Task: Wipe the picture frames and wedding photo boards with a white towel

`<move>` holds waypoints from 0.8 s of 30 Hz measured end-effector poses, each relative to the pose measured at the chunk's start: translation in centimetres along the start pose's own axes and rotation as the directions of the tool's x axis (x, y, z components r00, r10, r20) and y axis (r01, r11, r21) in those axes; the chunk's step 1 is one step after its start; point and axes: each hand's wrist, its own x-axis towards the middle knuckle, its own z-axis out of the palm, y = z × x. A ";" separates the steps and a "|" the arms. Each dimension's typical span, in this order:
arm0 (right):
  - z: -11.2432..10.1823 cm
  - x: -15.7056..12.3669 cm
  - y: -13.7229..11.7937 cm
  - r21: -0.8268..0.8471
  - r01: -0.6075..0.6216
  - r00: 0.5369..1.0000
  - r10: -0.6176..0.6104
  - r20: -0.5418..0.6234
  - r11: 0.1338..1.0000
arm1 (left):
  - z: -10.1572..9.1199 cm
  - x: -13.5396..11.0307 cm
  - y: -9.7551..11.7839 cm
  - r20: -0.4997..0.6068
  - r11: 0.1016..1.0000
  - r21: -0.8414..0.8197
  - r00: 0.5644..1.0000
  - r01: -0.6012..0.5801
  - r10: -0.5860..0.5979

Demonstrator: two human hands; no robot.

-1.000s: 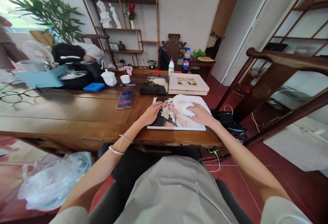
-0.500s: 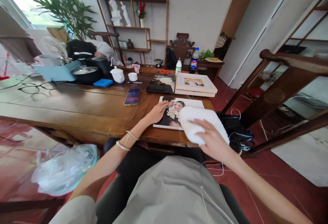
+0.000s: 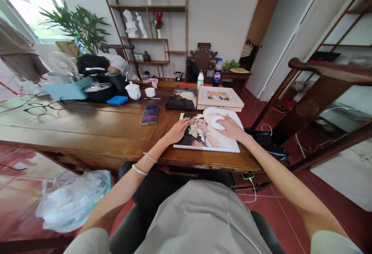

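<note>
A wedding photo panel (image 3: 200,139) with a white edge lies flat near the front of the wooden table. My left hand (image 3: 178,130) rests on its upper left part, fingers stretched out and nothing held. On the panel's upper right part my right hand (image 3: 232,127) presses a fluffy white cloth (image 3: 209,113), with its fingers bent over the fabric. The cloth covers that corner of the picture. Just behind lie a dark photo album (image 3: 178,99) and a pale picture frame (image 3: 235,104) with a small photo in it.
A phone (image 3: 150,114) lies left of the panel. Farther back are a white teapot (image 3: 133,90), a white cup (image 3: 150,92), a blue box (image 3: 117,100), orange scissors (image 3: 185,85) and a cola bottle (image 3: 217,74). A wooden chair (image 3: 319,85) stands at right; a plastic-lined bin (image 3: 75,199) at left.
My right hand has moved the white cloth away from me, from the panel's lower right edge to its upper right part. My left hand stays on the panel.
</note>
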 end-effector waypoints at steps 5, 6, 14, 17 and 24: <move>-0.1 1.5 -0.3 -0.033 -0.013 1.000 0.013 0.020 0.999 | 0.2 0.1 -0.3 -0.006 1.000 0.006 1.000 -0.014 0.014; -0.3 1.1 -1.0 -0.027 0.001 0.999 0.000 0.039 1.000 | 0.3 0.1 -0.3 -0.008 1.000 0.004 1.000 -0.014 0.014; -1.9 -5.0 -10.0 0.120 0.100 0.990 -0.111 0.088 0.988 | 0.3 0.1 -0.2 -0.028 1.000 -0.022 0.999 -0.018 0.018; -2.2 -4.8 -10.2 0.161 0.129 0.984 -0.147 0.104 0.978 | 0.2 0.1 -0.2 -0.025 0.999 -0.025 0.999 -0.032 0.031; -0.2 1.0 -3.0 0.037 -0.009 0.999 0.008 0.031 0.999 | 0.3 0.0 -0.2 -0.017 1.000 0.012 1.000 -0.023 0.023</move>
